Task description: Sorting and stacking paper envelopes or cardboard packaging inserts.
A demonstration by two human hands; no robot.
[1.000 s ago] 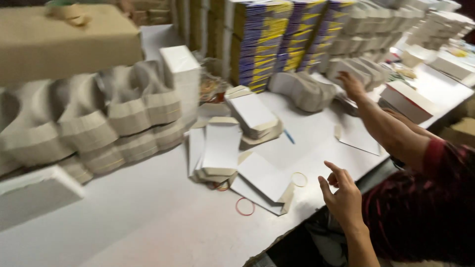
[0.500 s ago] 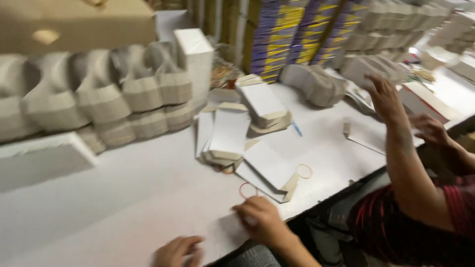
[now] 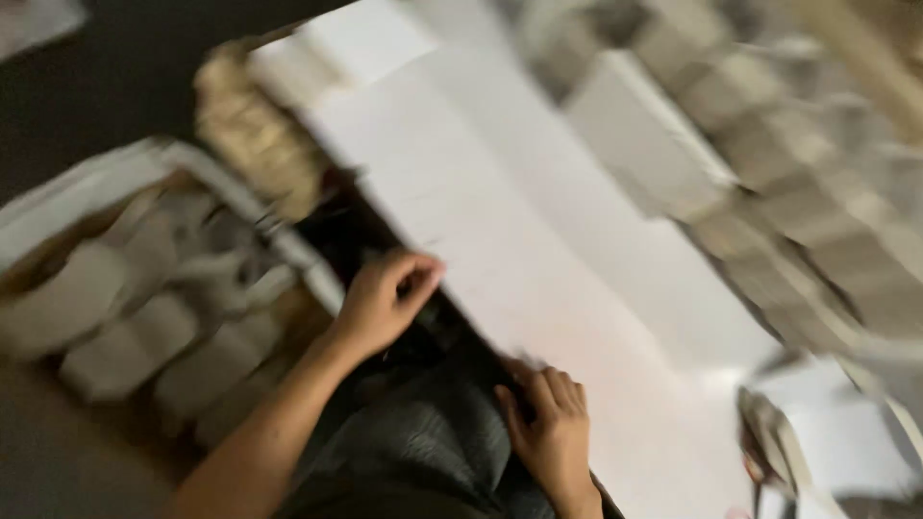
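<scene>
1. The white table top (image 3: 538,240) is what both your hands are at. It runs slantwise through the blurred head view, and its near edge lies just above your lap.
2. Your right hand (image 3: 550,434) rests on this near edge. The fingers lie stretched and close together, and they grip nothing.
3. Your left hand (image 3: 385,300) is just beside the same edge, further along. Its fingers are curled in toward the thumb (I cannot tell if something small is pinched there, because the picture is too smeared).
4. Left of your left arm stands an open box (image 3: 58,207) with folded grey card pieces (image 3: 125,317) in it.
5. Across the table are a white carton (image 3: 644,144) and rows of grey card stacks (image 3: 817,240). Flat white sheets (image 3: 846,442) lie near your right hand.
6. In my judgement, you do well to keep the right hand flat as a support, and to hold your head more quiet, so that the small things stay clear in view.
</scene>
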